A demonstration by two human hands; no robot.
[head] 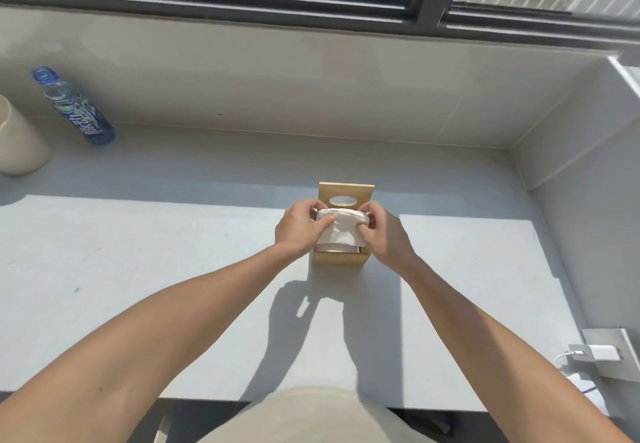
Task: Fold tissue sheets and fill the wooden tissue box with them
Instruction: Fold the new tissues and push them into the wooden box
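Observation:
A small wooden tissue box (337,258) stands on the grey counter at mid frame. Its lid (360,193), with an oval slot, stands upright behind it. A folded wad of white tissue (341,229) sits at the box's open top, partly inside. My left hand (299,226) grips the tissue's left end with thumb on top. My right hand (382,229) pinches its right end. Both hands hide the box's side walls.
A blue-labelled plastic water bottle (74,107) stands at the far left next to a cream cylindrical cup (19,141). A white charger and cable (601,352) sit in a wall socket at the right edge. A low wall and a window run along the back.

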